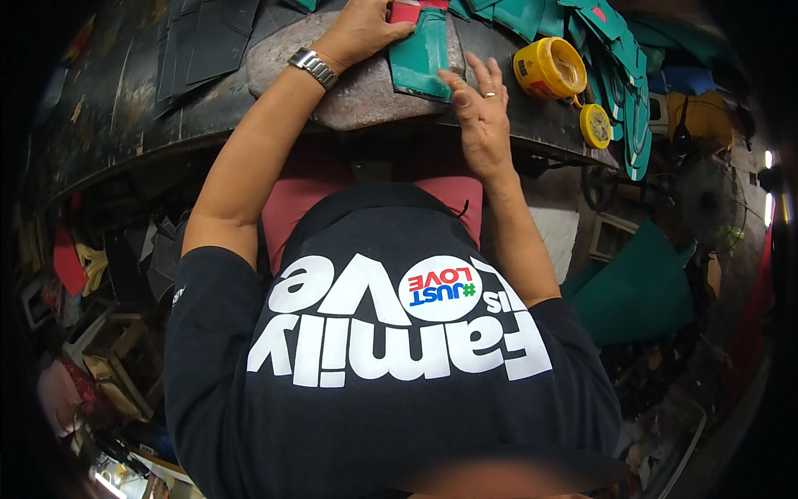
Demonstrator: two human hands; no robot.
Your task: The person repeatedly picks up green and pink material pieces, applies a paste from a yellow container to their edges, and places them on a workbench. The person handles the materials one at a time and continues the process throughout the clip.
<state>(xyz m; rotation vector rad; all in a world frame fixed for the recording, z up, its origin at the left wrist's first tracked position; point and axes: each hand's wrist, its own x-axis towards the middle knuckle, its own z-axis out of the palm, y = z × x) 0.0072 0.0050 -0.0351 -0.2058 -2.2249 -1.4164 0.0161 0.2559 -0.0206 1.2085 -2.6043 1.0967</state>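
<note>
We keep the flat teal leather piece (422,55) lying on the grey stone slab (357,96) atop the dark desk (125,100). Our left hand (362,32) has its fingers clamped on a small red block (405,12) at the piece's top edge, and our right hand (478,108) pins the lower corner, fingers spread flat. Best to press evenly — keeping the edge from creeping — with the open yellow glue tub (549,68) near.

One head-worn fisheye view looks steeply down, close over the person's chest toward the workbench (116,100).
</note>
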